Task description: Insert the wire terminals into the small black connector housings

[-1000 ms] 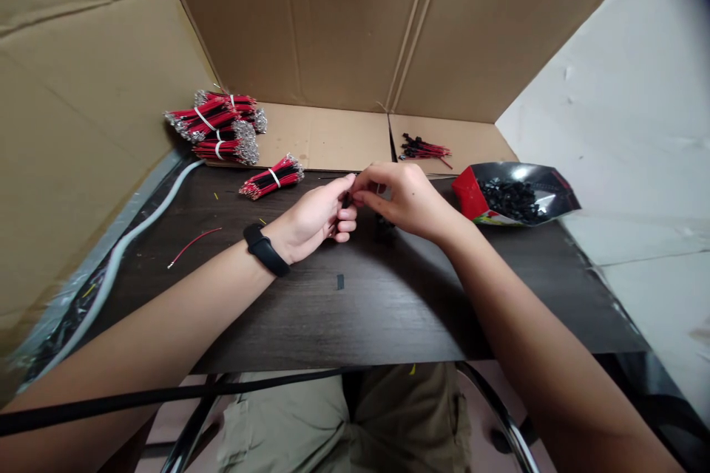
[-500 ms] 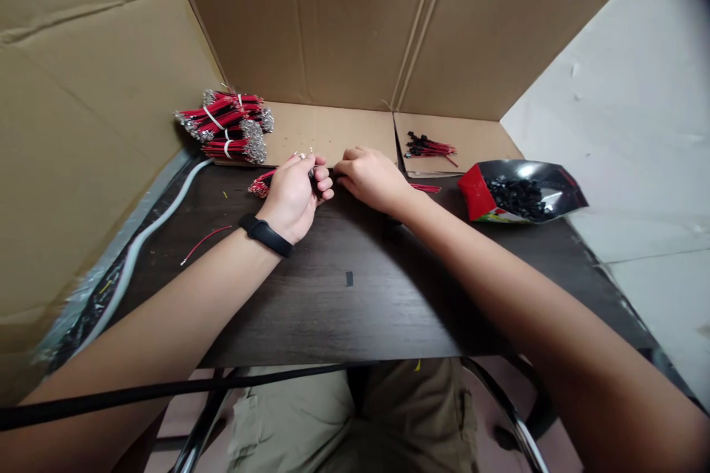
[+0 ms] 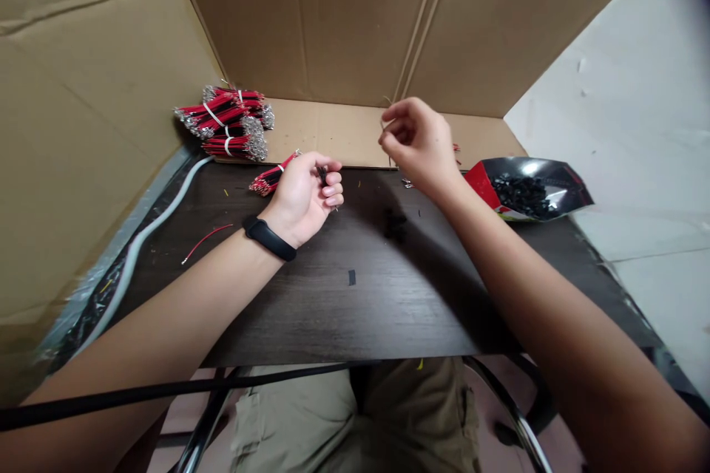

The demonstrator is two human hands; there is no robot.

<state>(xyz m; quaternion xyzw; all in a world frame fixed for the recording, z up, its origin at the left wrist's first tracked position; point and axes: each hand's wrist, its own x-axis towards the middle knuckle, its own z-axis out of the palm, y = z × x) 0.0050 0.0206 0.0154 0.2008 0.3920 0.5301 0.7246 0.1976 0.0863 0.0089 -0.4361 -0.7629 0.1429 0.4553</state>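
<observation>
My left hand, with a black wristband, is curled round several short black wires whose dark lengths show between thumb and fingers. Under its wrist side lies a tied bundle of red and black wires. Raised above the cardboard strip, my right hand has thumb and forefinger pinched on what looks like a thin wire, mostly hidden by the fingers. Below that hand, some silvery wire ends lie on the table. A small group of black pieces sits in its shadow.
Tied bundles of red and black wires are stacked at the back left. One loose red wire lies on the dark table. An open packet of black connector pieces stands right. Cardboard walls enclose the back and left.
My right hand has lifted away from the left and moved right and up, covering the wires with black connectors at the back. My left hand has turned slightly, its fingers still curled.
</observation>
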